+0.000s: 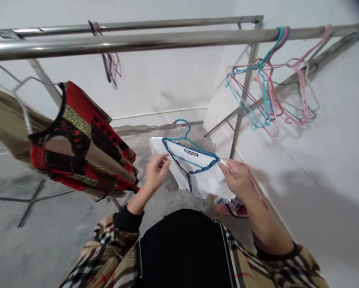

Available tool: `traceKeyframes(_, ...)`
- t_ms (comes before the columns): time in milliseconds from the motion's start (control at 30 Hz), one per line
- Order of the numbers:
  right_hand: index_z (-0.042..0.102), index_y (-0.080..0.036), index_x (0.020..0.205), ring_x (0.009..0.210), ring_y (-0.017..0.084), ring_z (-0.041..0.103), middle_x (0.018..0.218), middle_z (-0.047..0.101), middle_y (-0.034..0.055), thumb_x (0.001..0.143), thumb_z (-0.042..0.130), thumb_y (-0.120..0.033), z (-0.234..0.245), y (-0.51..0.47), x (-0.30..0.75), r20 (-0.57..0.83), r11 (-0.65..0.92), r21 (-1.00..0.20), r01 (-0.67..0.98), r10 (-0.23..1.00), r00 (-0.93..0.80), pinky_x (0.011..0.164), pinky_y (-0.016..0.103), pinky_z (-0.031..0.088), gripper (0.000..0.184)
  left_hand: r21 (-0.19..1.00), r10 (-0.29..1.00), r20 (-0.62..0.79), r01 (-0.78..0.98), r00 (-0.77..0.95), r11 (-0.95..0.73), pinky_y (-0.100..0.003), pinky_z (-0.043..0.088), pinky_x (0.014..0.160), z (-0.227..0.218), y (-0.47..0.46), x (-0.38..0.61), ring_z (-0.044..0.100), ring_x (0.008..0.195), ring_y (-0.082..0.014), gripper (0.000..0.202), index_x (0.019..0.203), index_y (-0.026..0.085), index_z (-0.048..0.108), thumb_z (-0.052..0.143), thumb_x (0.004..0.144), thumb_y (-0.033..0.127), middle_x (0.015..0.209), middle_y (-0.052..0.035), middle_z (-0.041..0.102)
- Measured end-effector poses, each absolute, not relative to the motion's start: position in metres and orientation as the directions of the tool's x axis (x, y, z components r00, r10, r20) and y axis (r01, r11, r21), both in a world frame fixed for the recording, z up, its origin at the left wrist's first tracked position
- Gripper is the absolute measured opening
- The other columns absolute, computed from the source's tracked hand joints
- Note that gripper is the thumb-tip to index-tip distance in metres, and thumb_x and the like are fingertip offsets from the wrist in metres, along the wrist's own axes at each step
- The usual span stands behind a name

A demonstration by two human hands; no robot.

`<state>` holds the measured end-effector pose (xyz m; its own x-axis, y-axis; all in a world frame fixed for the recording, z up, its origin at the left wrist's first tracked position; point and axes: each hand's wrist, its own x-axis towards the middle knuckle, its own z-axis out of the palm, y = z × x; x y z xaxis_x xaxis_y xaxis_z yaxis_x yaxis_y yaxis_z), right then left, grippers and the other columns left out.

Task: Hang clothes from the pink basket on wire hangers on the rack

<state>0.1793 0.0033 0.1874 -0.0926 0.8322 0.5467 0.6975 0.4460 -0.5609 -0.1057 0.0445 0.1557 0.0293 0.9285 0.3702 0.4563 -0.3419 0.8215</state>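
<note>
A white ribbed top (206, 182) with blue ruffled trim round its neckline hangs on a blue hanger (184, 124) in front of me. The hanger's hook points up and is not on any rail. My right hand (236, 178) pinches the top's shoulder on the right side, near the hanger's end. At the other side, my left hand (157, 172) is by the top's edge with its fingers loosely bent and a little apart, and no cloth shows in them. A dark label (191, 152) shows inside the back of the neck.
A metal rack's front rail (167, 43) crosses ahead. Blue and pink hangers (266, 92) hang on its right, and a few more (110, 68) on the rear rail. A red patterned garment (83, 140) hangs at left. A pink basin (224, 209) with cloth sits low at right, by the wall.
</note>
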Motion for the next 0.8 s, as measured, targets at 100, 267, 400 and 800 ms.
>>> traceKeyframes(100, 0.066, -0.022, 0.093, 0.073, 0.02, 0.062, 0.08, 0.07, 0.0065, 0.097, 0.042, -0.031, 0.176, 0.006, 0.136, 0.578, 0.504, -0.512, 0.695, 0.801, -0.156, 0.068, 0.032, 0.047, 0.026, 0.924, 0.931, 0.285, 0.191, 0.23, -0.33, -0.027, 0.05, 0.071, 0.163, 0.022, -0.062, 0.059, 0.081, -0.0145, 0.044, 0.127, 0.019, 0.054, 0.055, 0.088, 0.039, 0.106, -0.0099, 0.063)
traceKeyframes(267, 0.062, -0.021, 0.092, 0.072, 0.021, 0.059, 0.076, 0.065, 0.0073, 0.097, 0.033, -0.022, 0.165, 0.003, 0.086, 0.603, 0.544, -0.451, 0.708, 0.77, -0.209, 0.066, 0.033, 0.047, 0.029, 0.957, 0.961, 0.266, 0.101, 0.072, -0.272, -0.032, 0.048, 0.08, 0.167, 0.015, -0.031, 0.057, 0.085, -0.0172, 0.03, 0.114, 0.02, 0.055, 0.052, 0.09, 0.038, 0.098, -0.0081, 0.061)
traceKeyframes(400, 0.051, -0.022, 0.126, 0.099, 0.023, 0.059, 0.106, 0.064, 0.0101, 0.095, 0.043, -0.024, 0.169, -0.002, 0.08, 0.63, 0.651, -0.533, 0.54, 0.732, -0.261, 0.086, 0.038, 0.051, 0.032, 0.952, 0.951, 0.3, 0.089, -0.067, -0.294, -0.029, 0.047, 0.082, 0.188, 0.031, -0.057, 0.057, 0.084, -0.016, 0.018, 0.097, 0.019, 0.056, 0.048, 0.089, 0.034, 0.089, -0.0045, 0.062)
traceKeyframes(800, 0.058, -0.029, 0.118, 0.091, 0.026, 0.065, 0.096, 0.067, 0.0077, 0.092, 0.049, -0.032, 0.07, -0.014, 0.144, 0.403, 0.372, -0.693, 0.618, 0.91, -0.097, 0.083, 0.047, 0.055, 0.029, 0.9, 0.813, 0.43, 0.26, -0.392, -0.35, -0.023, 0.047, 0.059, 0.291, 0.076, -0.212, 0.06, 0.067, -0.0122, 0.038, 0.117, 0.016, 0.064, 0.052, 0.084, 0.03, 0.088, -0.0029, 0.07)
